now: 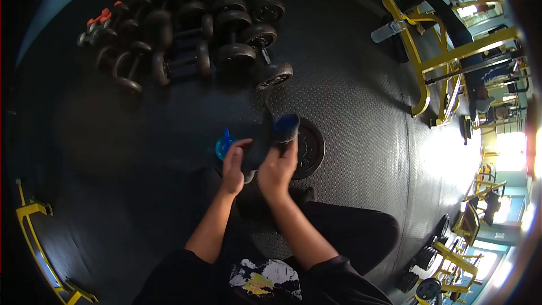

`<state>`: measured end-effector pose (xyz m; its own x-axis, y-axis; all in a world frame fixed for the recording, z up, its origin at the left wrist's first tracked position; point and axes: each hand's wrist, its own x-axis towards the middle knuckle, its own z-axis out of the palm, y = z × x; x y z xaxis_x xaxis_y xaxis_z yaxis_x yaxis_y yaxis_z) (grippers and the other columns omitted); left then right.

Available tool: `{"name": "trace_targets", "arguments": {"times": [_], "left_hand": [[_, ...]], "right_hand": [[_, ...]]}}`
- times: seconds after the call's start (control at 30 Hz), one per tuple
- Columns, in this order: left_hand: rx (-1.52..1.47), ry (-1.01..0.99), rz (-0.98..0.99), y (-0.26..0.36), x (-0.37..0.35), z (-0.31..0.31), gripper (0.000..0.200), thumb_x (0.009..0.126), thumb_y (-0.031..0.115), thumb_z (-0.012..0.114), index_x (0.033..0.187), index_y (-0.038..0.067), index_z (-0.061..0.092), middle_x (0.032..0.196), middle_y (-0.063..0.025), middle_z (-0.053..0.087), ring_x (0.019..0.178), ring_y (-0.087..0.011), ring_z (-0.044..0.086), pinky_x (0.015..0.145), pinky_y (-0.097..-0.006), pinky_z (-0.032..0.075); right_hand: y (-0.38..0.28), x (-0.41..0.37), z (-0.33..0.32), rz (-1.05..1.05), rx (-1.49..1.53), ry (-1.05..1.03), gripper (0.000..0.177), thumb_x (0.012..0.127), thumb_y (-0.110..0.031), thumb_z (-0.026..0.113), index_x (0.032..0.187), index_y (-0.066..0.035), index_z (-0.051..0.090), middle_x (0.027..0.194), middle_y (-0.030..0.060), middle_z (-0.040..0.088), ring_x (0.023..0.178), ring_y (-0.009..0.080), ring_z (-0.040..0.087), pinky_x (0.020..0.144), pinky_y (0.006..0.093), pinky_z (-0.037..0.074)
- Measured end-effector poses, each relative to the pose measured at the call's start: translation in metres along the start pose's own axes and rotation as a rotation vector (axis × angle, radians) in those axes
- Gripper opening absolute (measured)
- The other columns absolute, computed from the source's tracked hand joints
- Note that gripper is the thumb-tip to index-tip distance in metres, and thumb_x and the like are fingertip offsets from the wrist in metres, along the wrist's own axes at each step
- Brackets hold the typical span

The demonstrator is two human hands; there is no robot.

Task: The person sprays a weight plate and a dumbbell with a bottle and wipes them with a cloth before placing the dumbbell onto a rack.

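My right hand (pixel 278 172) is closed around a dark fabric wrap (pixel 286 128) whose curled end shows a blue inner face. Between my two hands hangs more dark material, which looks like part of the same wrap and is hard to tell from the floor. My left hand (pixel 233 170) has its fingers bent at the left edge of that material and seems to hold it. Just behind the left fingers, a blue bottle (pixel 221 147) with a blue loop on top is partly hidden. Beyond my right hand, a round black weight plate (pixel 314 149) lies on the floor, partly covered.
Rows of dark dumbbells (pixel 236 55) lie on the black textured floor (pixel 361 152) ahead. A clear bottle (pixel 388 31) is beside a yellow machine frame (pixel 419 70) at the right. Another yellow frame (pixel 35 243) stands at the lower left. My bent leg (pixel 355 234) is at the lower right.
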<state>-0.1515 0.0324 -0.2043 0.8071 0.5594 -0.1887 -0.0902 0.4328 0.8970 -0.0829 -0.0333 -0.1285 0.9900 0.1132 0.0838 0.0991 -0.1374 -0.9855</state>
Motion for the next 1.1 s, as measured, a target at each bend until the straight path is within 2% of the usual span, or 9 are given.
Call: {"name": "trace_targets", "arguments": {"times": [0.13,0.2,0.3,0.37,0.6,0.73,0.8,0.93,1.1], "left_hand": [[-0.206,-0.115,-0.205,-0.006,-0.003,0.007,0.045,0.106,0.041,0.04,0.132,0.005,0.051,0.112,-0.0078,0.064,0.091,-0.0145,0.064,0.081,-0.0285,0.049],[-0.324,0.014,-0.379,-0.006,0.0,0.014,0.041,0.105,0.04,0.042,0.133,0.009,0.047,0.104,-0.0062,0.062,0.069,-0.0138,0.063,0.069,-0.0274,0.051],[-0.08,0.427,-0.358,-0.034,0.003,0.002,0.034,0.106,0.038,0.041,0.123,0.009,0.051,0.099,-0.0042,0.059,0.07,-0.012,0.062,0.067,-0.0263,0.05],[-0.064,0.466,-0.359,-0.047,0.003,-0.006,0.028,0.106,0.035,0.042,0.115,0.01,0.051,0.098,-0.0025,0.056,0.069,-0.0096,0.06,0.065,-0.0239,0.048],[0.188,0.096,-0.005,-0.053,0.0,0.02,0.042,0.1,0.022,0.057,0.136,0.006,0.043,0.125,-0.0105,0.053,0.111,-0.019,0.054,0.091,-0.0304,0.044],[0.156,-0.009,0.012,-0.068,0.012,0.048,0.069,0.096,0.021,0.062,0.151,0.003,0.024,0.146,-0.0151,0.04,0.13,-0.026,0.044,0.104,-0.0364,0.039],[-0.161,0.079,-0.097,-0.068,0.022,0.066,0.067,0.095,0.023,0.062,0.149,0.003,0.028,0.145,-0.0145,0.041,0.13,-0.0253,0.044,0.109,-0.0368,0.037],[-0.267,0.211,-0.119,-0.074,0.022,0.082,0.054,0.096,0.023,0.061,0.142,0.002,0.042,0.138,-0.0127,0.049,0.124,-0.0223,0.05,0.106,-0.0338,0.04],[-0.184,0.254,-0.138,-0.062,0.028,0.095,0.053,0.095,0.022,0.062,0.14,0.0,0.043,0.131,-0.0131,0.054,0.119,-0.0212,0.053,0.105,-0.0333,0.041]], "right_hand": [[-0.026,0.057,-0.031,-0.536,-0.83,-0.327,0.06,0.083,-0.02,0.056,0.141,-0.006,0.05,0.147,0.0165,0.047,0.14,0.0376,0.038,0.117,0.0556,0.021],[0.0,0.065,-0.022,-0.592,-0.961,-0.536,0.055,0.083,-0.021,0.057,0.136,-0.007,0.054,0.144,0.0152,0.049,0.139,0.0374,0.039,0.117,0.0555,0.022],[0.032,0.059,-0.016,-0.613,-1.264,-0.937,0.04,0.084,-0.025,0.06,0.12,-0.009,0.066,0.141,0.0124,0.051,0.141,0.0353,0.036,0.117,0.0553,0.024],[0.023,0.049,-0.019,-0.69,-1.448,-1.208,0.032,0.086,-0.024,0.058,0.111,-0.01,0.071,0.139,0.0119,0.051,0.142,0.034,0.034,0.117,0.0553,0.024],[0.044,0.023,-0.126,-1.168,-1.273,-1.394,0.032,0.09,-0.029,0.058,0.116,-0.014,0.069,0.15,0.0056,0.042,0.147,0.0291,0.026,0.118,0.0486,0.028],[0.025,0.063,-0.178,-0.994,-1.051,-1.643,0.04,0.088,-0.024,0.062,0.127,-0.016,0.063,0.153,0.0038,0.039,0.148,0.0277,0.026,0.117,0.0443,0.034],[0.01,0.076,-0.193,-0.764,-1.081,-1.551,0.053,0.089,-0.022,0.062,0.14,-0.016,0.049,0.157,0.003,0.031,0.146,0.0293,0.03,0.115,0.0432,0.039],[0.028,0.093,-0.222,-0.788,-1.064,-1.401,0.066,0.087,-0.018,0.067,0.147,-0.015,0.039,0.158,0.0089,0.029,0.142,0.0336,0.036,0.112,0.0423,0.043],[0.031,0.088,-0.215,-0.257,-0.698,-0.996,0.079,0.078,-0.009,0.071,0.148,-0.009,0.034,0.152,0.0192,0.033,0.138,0.0397,0.039,0.112,0.0459,0.041]]}}
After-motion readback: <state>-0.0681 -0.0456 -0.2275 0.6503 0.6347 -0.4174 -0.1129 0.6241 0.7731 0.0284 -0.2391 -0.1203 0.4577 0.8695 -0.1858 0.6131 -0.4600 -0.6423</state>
